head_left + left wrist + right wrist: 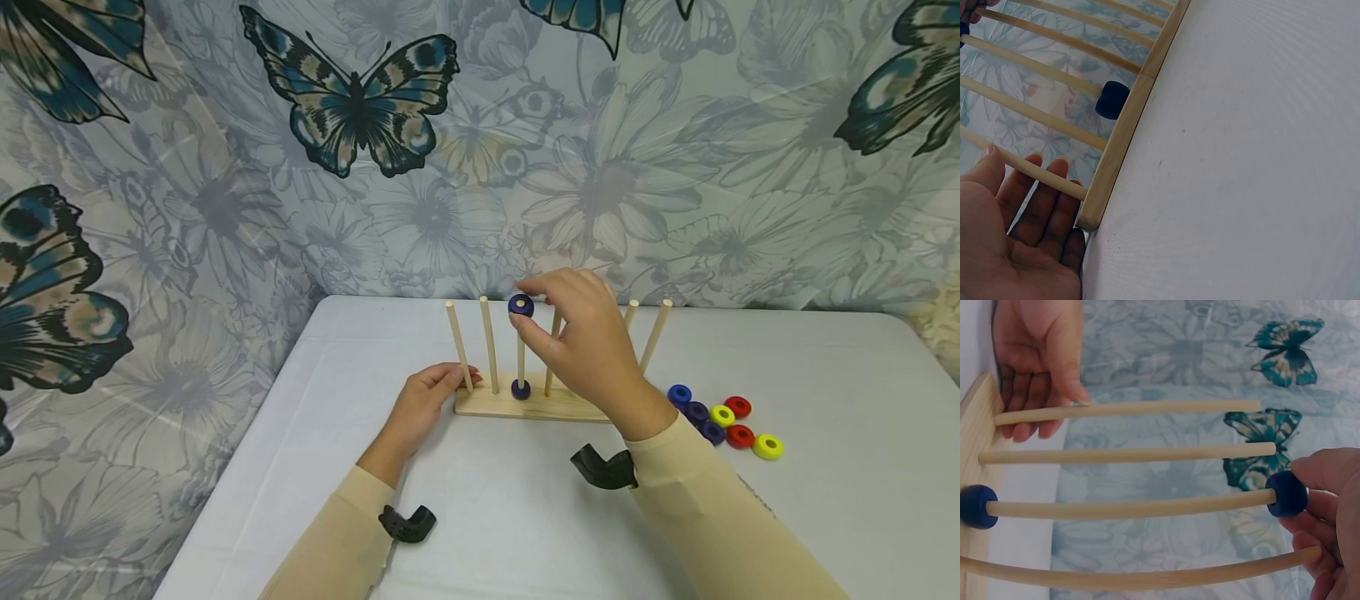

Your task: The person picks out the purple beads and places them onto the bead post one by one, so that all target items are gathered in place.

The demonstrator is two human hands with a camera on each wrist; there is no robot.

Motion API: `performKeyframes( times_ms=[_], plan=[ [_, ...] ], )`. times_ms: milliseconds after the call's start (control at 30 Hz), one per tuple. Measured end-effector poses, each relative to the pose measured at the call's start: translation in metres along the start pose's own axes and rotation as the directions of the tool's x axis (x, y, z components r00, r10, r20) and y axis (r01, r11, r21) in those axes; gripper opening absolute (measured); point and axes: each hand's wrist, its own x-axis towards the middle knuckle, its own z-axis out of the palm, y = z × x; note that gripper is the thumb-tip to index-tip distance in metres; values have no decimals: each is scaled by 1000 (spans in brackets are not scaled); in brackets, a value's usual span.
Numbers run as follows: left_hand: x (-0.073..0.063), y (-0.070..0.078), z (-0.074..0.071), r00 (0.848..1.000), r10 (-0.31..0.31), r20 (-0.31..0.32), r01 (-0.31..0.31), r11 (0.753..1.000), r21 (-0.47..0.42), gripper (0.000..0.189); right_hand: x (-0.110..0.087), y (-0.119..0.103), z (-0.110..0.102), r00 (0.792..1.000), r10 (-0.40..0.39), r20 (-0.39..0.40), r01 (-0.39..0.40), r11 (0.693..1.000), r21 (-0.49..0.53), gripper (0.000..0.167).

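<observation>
A wooden peg stand [491, 405] carries a row of upright pegs on a long base. My right hand [592, 354] pinches a dark blue ring [1291, 495] between thumb and fingers at the top of the third peg from the left; the peg's tip shows in the ring's hole. Another dark blue ring [1112, 100] sits at the foot of that same peg. At the stand's left end, my left hand [426, 404] holds the outermost peg [1147, 409] low down, thumb on one side and fingers behind. My right hand hides part of the stand's right side in the head view.
Right of the stand lies a loose group of rings: a blue ring [679, 395], dark blue ones, red ones such as the near red ring [732, 437], and a yellow ring [777, 448]. They rest on a white-covered table [495, 517]. Behind hangs a butterfly-patterned cloth [435, 225].
</observation>
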Motion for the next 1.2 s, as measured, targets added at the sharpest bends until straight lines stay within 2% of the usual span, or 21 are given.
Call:
performKeyframes(
  times_ms=[500,633,833,1033,1133,1200],
  plan=[
    [-1,1,0,1000,-11,3,11,1000,4,34,-1,-1,-1,1000,-8,8,8,1000,-11,30],
    [0,0,-1,1000,-11,-3,11,1000,6,33,-2,0,-1,1000,-5,3,5,999,32,30],
    [1,-1,-1,1000,-9,-7,9,1000,-1,31,-5,5,-3,1000,0,-15,3,986,164,30],
    [1,-3,-2,1000,-10,-12,11,1000,16,32,-11,6,-8,1000,1,-23,6,951,309,32],
    [1,-3,-1,1000,-10,-11,10,1000,12,32,-13,4,-11,999,20,-33,-4,914,405,33],
    [0,-3,-1,1000,-9,-5,9,1000,-1,33,-15,4,-14,998,40,-39,-17,877,480,43]
  ],
)
